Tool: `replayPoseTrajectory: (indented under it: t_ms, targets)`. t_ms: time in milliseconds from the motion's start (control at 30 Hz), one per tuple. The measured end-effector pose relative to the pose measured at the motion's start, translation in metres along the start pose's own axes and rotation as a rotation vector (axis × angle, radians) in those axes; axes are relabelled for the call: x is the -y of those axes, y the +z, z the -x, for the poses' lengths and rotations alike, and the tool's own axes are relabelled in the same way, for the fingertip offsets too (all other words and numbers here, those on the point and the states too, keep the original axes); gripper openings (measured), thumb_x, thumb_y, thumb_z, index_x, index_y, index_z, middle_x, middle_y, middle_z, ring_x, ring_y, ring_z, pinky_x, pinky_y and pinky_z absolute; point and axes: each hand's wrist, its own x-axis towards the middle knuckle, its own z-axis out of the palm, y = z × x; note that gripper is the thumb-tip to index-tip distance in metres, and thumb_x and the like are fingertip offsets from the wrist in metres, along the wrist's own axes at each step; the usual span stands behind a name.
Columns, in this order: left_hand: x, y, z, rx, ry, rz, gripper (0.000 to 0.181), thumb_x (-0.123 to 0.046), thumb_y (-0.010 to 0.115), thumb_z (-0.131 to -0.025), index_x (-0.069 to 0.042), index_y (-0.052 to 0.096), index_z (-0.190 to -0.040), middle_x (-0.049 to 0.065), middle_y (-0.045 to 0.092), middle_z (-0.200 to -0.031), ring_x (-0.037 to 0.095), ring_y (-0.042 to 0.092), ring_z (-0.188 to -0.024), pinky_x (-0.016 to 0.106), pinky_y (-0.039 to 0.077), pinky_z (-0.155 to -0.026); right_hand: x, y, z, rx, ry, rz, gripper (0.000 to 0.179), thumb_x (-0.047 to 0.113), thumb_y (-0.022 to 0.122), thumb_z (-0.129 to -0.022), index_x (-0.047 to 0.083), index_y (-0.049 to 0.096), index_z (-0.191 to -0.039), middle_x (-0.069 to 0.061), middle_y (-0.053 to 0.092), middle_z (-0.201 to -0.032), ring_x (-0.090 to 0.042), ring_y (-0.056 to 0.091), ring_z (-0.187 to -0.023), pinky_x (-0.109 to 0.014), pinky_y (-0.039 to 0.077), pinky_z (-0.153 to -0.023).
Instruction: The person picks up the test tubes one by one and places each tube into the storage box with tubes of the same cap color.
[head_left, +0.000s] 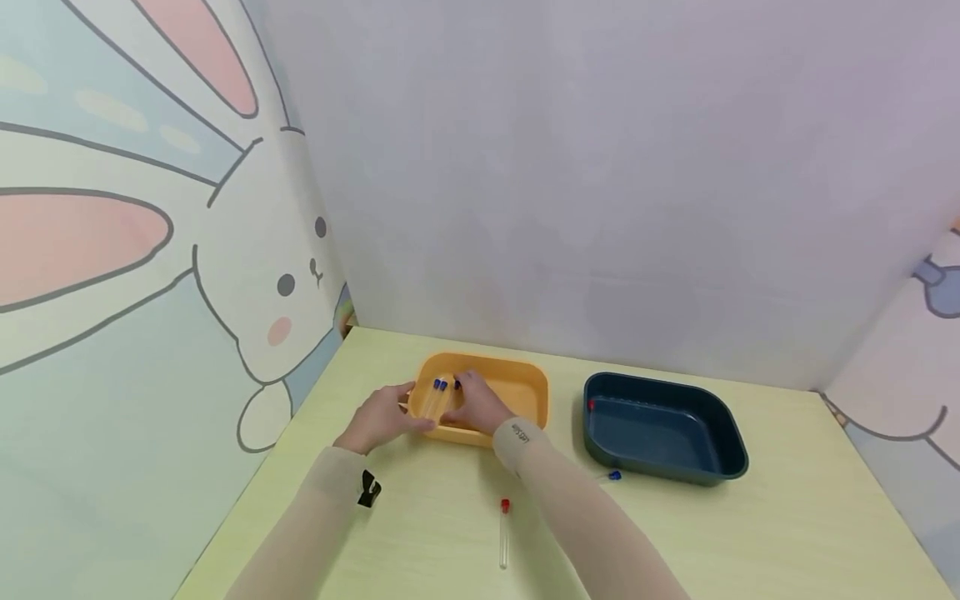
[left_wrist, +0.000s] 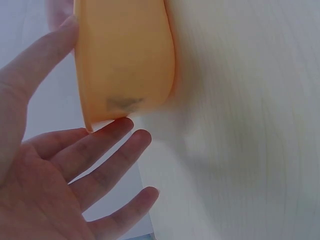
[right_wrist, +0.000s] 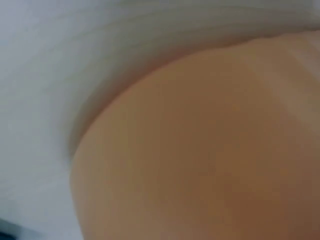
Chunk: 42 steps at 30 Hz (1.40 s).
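My left hand (head_left: 381,417) is at the left end of the yellow tray (head_left: 536,375). In the left wrist view its thumb (left_wrist: 55,42) touches the rim and its nearly straight fingers touch the end wall. Reaching inside the tray, my right hand (head_left: 480,404) pinches a test tube by its blue cap (head_left: 457,384); the hand hides most of that tube. Two other blue-capped test tubes (head_left: 437,392) lie just left of it in the tray. The right wrist view is blurred and filled by the tray's orange-yellow wall (right_wrist: 200,150).
To the right stands a dark blue tray (head_left: 727,475) with a red-capped tube (head_left: 591,405) at its left wall. On the table (head_left: 420,533) lie a red-capped test tube (head_left: 505,533) and, partly behind my right sleeve, a blue-capped one (head_left: 615,476). A wall rises behind.
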Motion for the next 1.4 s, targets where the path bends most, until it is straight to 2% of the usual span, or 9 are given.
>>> replayPoseTrajectory:
  t_ms: [400,600,1000,1200,1400]
  targets:
    - [-0.0004,-0.0014,0.0019,-0.002,0.024,-0.003,0.094,-0.041,0.089,-0.079,0.001,0.048,-0.152,0.017,0.073,-0.127,0.026,0.071,-0.108,0.045,0.06,-0.087,0.0002,0.0087,-0.0097,0.01,-0.021,0.051,0.092,0.033,0.089,-0.082,0.003,0.042,-0.155,-0.014,0.052,-0.149,-0.026,0.055,-0.133,-0.043,0.044,-0.119]
    - [-0.0003,0.0001,0.0007,-0.007,0.032,0.006,0.092,-0.04,0.089,-0.079,-0.001,0.049,-0.152,0.016,0.073,-0.127,0.025,0.072,-0.108,0.043,0.06,-0.085,0.0008,0.0051,-0.007,0.01,0.004,0.051,0.094,0.036,0.089,-0.082,0.006,0.04,-0.157,-0.012,0.047,-0.155,-0.027,0.052,-0.138,-0.044,0.043,-0.12]
    - [-0.0022,-0.0001,0.0003,0.002,0.007,0.0,0.094,-0.041,0.089,-0.079,-0.001,0.048,-0.152,0.016,0.073,-0.127,0.025,0.072,-0.108,0.043,0.059,-0.086,-0.0013,0.0044,-0.0064,0.004,0.0,0.045,0.092,0.034,0.089,-0.081,0.005,0.042,-0.155,-0.012,0.048,-0.153,-0.028,0.052,-0.137,-0.045,0.043,-0.12]
    - [-0.0016,-0.0004,0.0002,-0.001,0.009,-0.013,0.094,-0.042,0.089,-0.078,-0.001,0.048,-0.152,0.016,0.073,-0.126,0.024,0.072,-0.106,0.043,0.059,-0.085,0.0013,0.0025,-0.0037,0.004,0.015,0.032,0.092,0.033,0.088,-0.082,0.005,0.041,-0.156,-0.014,0.046,-0.156,-0.029,0.05,-0.14,-0.045,0.042,-0.121]
    - [-0.0022,-0.0012,0.0001,0.001,0.016,-0.004,0.096,-0.044,0.09,-0.077,0.0,0.048,-0.152,0.016,0.073,-0.126,0.024,0.071,-0.107,0.043,0.059,-0.084,-0.0019,0.0017,-0.0038,-0.008,0.02,0.048,0.091,0.035,0.088,-0.082,0.006,0.043,-0.155,-0.013,0.05,-0.153,-0.028,0.053,-0.137,-0.045,0.043,-0.12]
